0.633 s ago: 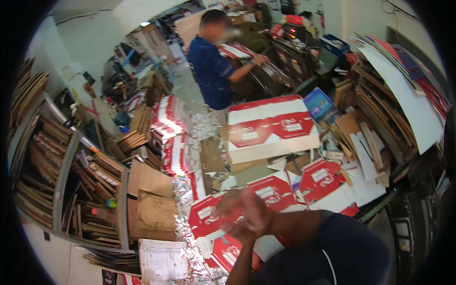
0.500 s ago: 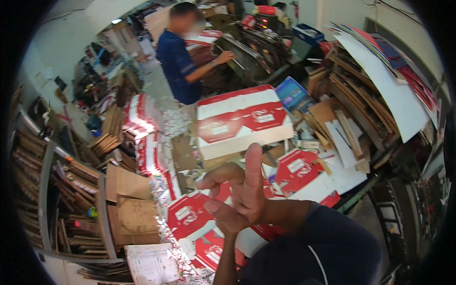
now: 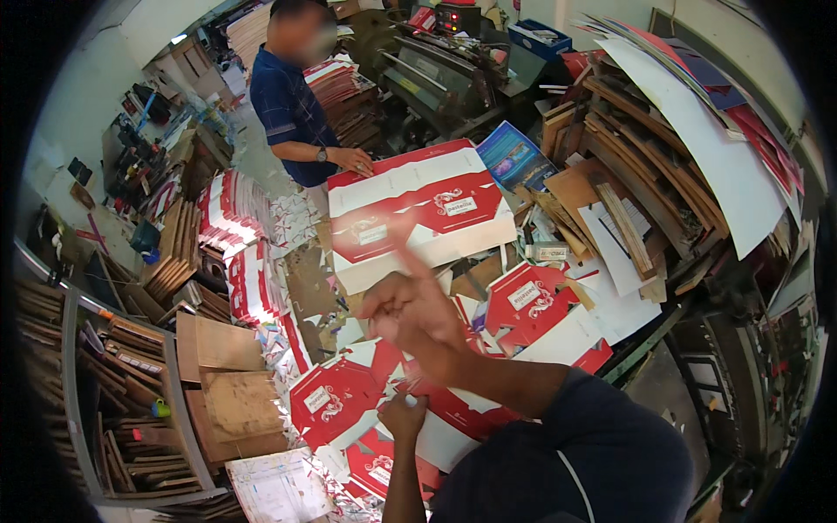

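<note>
Your right hand [image 3: 414, 309] is hovering empty, fingers loosely spread, while your left hand [image 3: 403, 416] is pressing its curled fingers onto a red-and-white carton blank [image 3: 453, 418].

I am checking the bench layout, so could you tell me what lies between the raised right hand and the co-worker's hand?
In the head view, the tall stack of red-and-white printed sheets lies between the right hand and the co-worker's hand, which rests on its far corner.
</note>
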Motion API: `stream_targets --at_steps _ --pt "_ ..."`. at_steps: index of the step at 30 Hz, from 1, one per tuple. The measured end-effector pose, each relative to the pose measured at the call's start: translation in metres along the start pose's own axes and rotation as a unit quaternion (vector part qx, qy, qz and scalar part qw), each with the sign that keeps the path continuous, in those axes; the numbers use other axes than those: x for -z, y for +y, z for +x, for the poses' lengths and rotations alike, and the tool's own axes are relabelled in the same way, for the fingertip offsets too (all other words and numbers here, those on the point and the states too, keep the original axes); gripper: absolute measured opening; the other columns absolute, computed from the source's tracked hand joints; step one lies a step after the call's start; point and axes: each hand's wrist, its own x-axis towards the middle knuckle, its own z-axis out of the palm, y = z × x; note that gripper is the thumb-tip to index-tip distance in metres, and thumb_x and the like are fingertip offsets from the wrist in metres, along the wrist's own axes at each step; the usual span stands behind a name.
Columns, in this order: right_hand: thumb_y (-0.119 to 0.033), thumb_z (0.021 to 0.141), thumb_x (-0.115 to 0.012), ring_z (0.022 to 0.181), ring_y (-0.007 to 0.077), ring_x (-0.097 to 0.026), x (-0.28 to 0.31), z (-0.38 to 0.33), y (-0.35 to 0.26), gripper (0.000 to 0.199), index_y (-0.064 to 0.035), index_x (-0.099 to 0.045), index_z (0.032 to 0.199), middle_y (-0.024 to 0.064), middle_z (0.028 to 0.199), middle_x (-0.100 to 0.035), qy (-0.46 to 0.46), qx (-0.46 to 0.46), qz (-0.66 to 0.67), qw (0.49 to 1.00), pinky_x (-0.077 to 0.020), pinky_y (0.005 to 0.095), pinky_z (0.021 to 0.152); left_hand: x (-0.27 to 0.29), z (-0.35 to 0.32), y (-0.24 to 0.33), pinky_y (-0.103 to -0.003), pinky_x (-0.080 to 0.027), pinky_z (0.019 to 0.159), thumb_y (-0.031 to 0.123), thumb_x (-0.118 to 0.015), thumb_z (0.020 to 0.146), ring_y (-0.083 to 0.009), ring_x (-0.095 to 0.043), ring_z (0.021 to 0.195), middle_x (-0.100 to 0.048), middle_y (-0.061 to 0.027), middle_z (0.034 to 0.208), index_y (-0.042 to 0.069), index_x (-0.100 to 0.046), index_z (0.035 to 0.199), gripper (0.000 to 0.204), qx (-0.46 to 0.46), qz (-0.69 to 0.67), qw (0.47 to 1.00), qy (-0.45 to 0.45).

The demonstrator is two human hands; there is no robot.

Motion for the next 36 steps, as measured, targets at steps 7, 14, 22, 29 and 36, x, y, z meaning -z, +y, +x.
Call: stream_targets --at_steps 7,14,22,29,36 --pt "-0.059 0.098 -0.057 0.12 0.0368 -0.062 0.155 -0.118 0.184 0.074 0.0005 -0.053 0.143 0.026 0.136 -0.06 -0.378 -0.358 -0.469 0.713 -0.0462 0.0451 0.106 0.009 0.003 -0.001 -0.057 -0.048 0.088 0.057 -0.071 0.076 -0.0369 -0.071 0.093 -0.075 -0.0175 0.094 0.012 -0.077 0.106 0.055 -0.064 -0.026 0.997 0.016" --pt "-0.041 0.088 -0.08 0.108 0.0187 -0.062 0.146 -0.169 0.17 0.062 -0.008 -0.063 0.138 0.0085 0.127 -0.066 -0.32 -0.575 -0.277 0.7 -0.0538 0.0328 0.085 0.015 -0.021 -0.001 -0.054 -0.045 0.087 0.059 -0.064 0.084 -0.0365 -0.069 0.094 -0.074 -0.0164 0.091 0.014 -0.077 0.093 0.048 -0.027 -0.052 0.996 0.073" --pt "-0.022 0.092 -0.076 0.077 0.0092 -0.061 0.164 -0.209 0.186 0.033 -0.0054 -0.068 0.12 0.0039 0.095 -0.07 -0.161 -0.565 -0.266 0.764 -0.0496 0.025 0.063 0.015 -0.021 0.006 -0.054 -0.046 0.088 0.058 -0.06 0.087 -0.0361 -0.071 0.095 -0.075 -0.0172 0.097 0.011 -0.078 0.097 0.051 0.008 -0.089 0.996 0.032" --pt "-0.017 0.094 -0.072 0.088 0.0144 -0.065 0.155 -0.191 0.181 0.028 -0.0034 -0.067 0.118 0.004 0.102 -0.069 -0.1 -0.646 -0.137 0.744 -0.0531 0.0274 0.072 0.016 -0.023 0.011 -0.049 -0.046 0.087 0.052 -0.064 0.084 -0.0335 -0.071 0.092 -0.074 -0.0178 0.096 0.005 -0.075 0.093 0.049 0.023 -0.098 0.992 0.081" --pt "-0.024 0.092 -0.076 0.096 0.0179 -0.066 0.147 -0.195 0.172 0.033 -0.0043 -0.07 0.118 0.0084 0.115 -0.069 -0.134 -0.594 -0.293 0.737 -0.0538 0.0309 0.081 0.004 -0.016 0.011 -0.051 -0.044 0.09 0.051 -0.069 0.078 -0.0326 -0.072 0.092 -0.074 -0.0179 0.095 0.005 -0.075 0.095 0.049 0.045 -0.07 0.991 0.108"
